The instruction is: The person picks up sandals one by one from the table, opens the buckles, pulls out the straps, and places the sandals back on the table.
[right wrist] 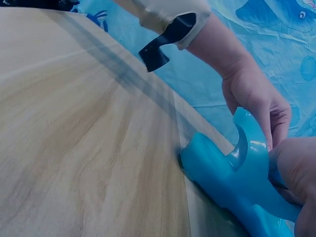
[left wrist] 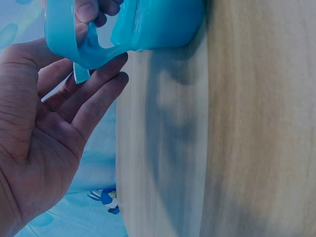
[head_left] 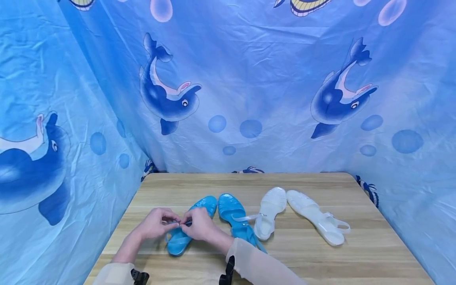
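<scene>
A blue jelly sandal (head_left: 189, 227) lies on the wooden table (head_left: 356, 261) in front of me. Both hands meet over its ankle strap (head_left: 179, 224). My left hand (head_left: 158, 222) pinches the strap from the left, and in the left wrist view the blue strap (left wrist: 66, 37) runs across its fingers (left wrist: 94, 94). My right hand (head_left: 199, 226) pinches the strap from the right; the right wrist view shows the sandal's heel (right wrist: 222, 173) and strap loop (right wrist: 249, 136). A second blue sandal (head_left: 235, 215) lies just to the right.
Two clear white sandals (head_left: 268, 211) (head_left: 318, 217) lie right of the blue pair, one strap crossing the second blue sandal. A blue dolphin-print curtain (head_left: 249, 91) encloses the table at the back and on both sides.
</scene>
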Available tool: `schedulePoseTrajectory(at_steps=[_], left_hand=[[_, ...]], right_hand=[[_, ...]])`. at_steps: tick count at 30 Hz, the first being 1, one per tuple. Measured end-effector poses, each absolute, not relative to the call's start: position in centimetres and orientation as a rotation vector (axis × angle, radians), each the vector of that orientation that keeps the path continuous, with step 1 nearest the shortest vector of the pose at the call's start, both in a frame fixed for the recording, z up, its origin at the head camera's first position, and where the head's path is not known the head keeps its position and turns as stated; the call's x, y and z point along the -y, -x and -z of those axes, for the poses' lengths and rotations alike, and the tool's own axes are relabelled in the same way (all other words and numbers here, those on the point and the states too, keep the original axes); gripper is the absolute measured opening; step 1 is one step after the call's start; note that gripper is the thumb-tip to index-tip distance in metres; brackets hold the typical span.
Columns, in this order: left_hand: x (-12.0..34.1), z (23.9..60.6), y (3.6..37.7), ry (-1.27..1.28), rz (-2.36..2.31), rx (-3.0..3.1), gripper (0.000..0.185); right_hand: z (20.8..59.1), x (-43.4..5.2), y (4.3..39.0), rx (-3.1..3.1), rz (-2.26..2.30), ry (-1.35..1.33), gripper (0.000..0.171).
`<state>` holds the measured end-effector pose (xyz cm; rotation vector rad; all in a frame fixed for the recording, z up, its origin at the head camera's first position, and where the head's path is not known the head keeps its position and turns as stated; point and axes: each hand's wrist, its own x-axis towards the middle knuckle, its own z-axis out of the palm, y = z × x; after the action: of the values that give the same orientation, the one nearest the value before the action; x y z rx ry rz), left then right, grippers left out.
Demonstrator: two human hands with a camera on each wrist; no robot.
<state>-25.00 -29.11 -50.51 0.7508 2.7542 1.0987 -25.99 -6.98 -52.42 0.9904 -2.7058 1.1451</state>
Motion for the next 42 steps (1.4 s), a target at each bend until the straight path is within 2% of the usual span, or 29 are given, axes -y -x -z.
schedulePoseTrajectory(at_steps=[10,16,24,32,42], left_hand=[[29.19,50.66,24.77,-0.663,-1.087,-2.781,0.013],[29.21,50.66,24.72,-0.632,-1.110,-2.758,0.013],[29.08,50.83,24.80,-0.648,-1.105,-2.783,0.013],[29.03,50.97,24.70,-0.637,-1.104,-2.796,0.012],[29.19,50.84,24.57,-0.635,-1.083,-2.799,0.015]], right_hand=[[52.73,6.72,25.95,2.678,-1.069,-1.077,0.005],[52.83,6.66,26.06,2.618,-1.119,-1.056,0.011],[53.01,6.40,26.01,2.678,-1.139,-1.009,0.005],[52.88,6.62,25.91,2.666,-1.117,-0.979,0.010],[52.62,6.34,25.23,2.718,-1.158,-0.922,0.006]])
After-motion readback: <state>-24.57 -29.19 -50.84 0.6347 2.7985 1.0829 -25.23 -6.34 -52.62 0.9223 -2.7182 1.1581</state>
